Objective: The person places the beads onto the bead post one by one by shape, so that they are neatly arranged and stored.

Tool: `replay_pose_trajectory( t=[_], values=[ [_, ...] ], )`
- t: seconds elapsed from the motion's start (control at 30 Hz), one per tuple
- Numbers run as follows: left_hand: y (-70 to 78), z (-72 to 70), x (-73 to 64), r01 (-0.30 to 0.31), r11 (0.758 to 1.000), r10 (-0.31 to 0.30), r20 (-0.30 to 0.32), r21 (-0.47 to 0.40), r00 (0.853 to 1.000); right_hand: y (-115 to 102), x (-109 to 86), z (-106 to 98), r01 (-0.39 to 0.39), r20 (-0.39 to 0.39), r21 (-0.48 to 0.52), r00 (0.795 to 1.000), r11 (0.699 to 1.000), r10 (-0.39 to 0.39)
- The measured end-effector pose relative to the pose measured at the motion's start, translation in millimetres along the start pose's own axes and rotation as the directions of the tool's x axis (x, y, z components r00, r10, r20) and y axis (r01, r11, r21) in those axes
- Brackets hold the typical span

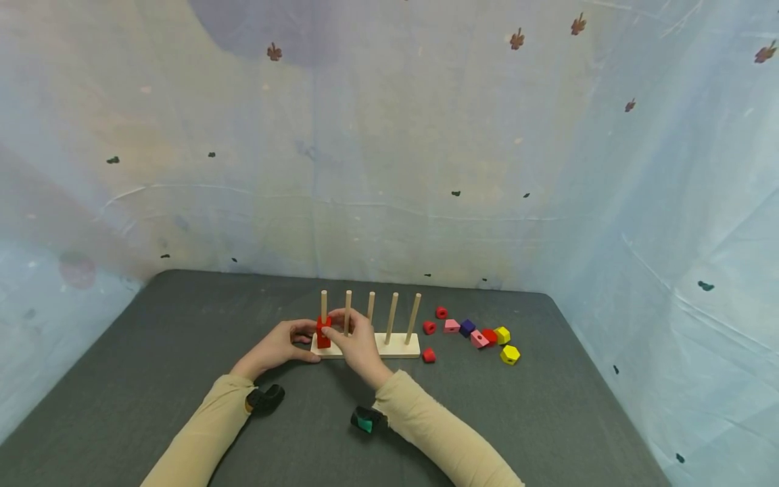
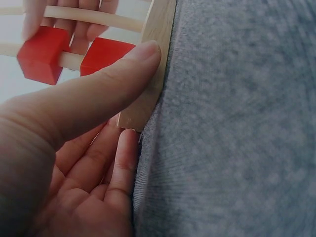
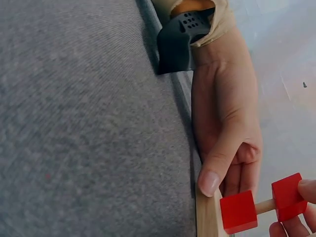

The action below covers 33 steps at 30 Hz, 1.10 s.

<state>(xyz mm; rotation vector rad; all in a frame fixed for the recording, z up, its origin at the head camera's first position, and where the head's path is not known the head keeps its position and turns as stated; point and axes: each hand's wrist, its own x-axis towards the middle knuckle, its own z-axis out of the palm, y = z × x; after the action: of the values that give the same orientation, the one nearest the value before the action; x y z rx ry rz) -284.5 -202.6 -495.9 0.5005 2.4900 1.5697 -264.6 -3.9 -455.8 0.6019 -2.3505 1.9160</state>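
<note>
A pale wooden peg stand (image 1: 402, 348) with a row of upright pegs lies on the table. My left hand (image 1: 276, 348) grips its left end, the thumb across the front edge and the fingers around behind. On the leftmost peg (image 1: 324, 303) are two red beads. The lower red bead (image 3: 239, 212) sits down at the base. Above it, with a gap of bare peg between, is the upper red bead (image 2: 43, 57). My right hand (image 1: 359, 346) pinches this upper bead between thumb and fingers. Its far side is hidden by the fingers.
Right of the stand lie loose beads: several red ones (image 1: 429, 355), two pink ones (image 1: 479, 339), a dark purple one (image 1: 467, 328) and two yellow ones (image 1: 510, 355). The dark grey tabletop (image 1: 182, 325) meets a pale patterned curtain (image 1: 389, 135) at the back.
</note>
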Motion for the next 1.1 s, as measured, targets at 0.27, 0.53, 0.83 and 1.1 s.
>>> replay_pose_trajectory(
  t=[0.27,0.53,0.83,1.1],
  values=[
    [-4.1,-2.0,1.4,0.017,1.0,-0.017,0.004,-0.018,1.0,3,-3.0,-2,-0.02,0.034,-0.004,0.999,1.0,0.02],
    [-0.8,-1.8,-0.6,0.014,1.0,-0.014,0.003,-0.023,1.0,7,-2.6,-2,-0.014,0.047,-0.005,0.999,1.0,0.014],
    [-1.1,-0.9,-0.5,0.025,1.0,-0.025,-0.001,-0.013,1.0,8,-9.4,-8,-0.011,0.08,0.016,0.997,1.0,0.009],
    [-2.1,-0.9,0.2,0.034,0.999,-0.034,-0.021,0.019,0.999,-15,-29.3,-26,-0.01,0.134,0.033,0.991,0.999,0.006]
  ],
)
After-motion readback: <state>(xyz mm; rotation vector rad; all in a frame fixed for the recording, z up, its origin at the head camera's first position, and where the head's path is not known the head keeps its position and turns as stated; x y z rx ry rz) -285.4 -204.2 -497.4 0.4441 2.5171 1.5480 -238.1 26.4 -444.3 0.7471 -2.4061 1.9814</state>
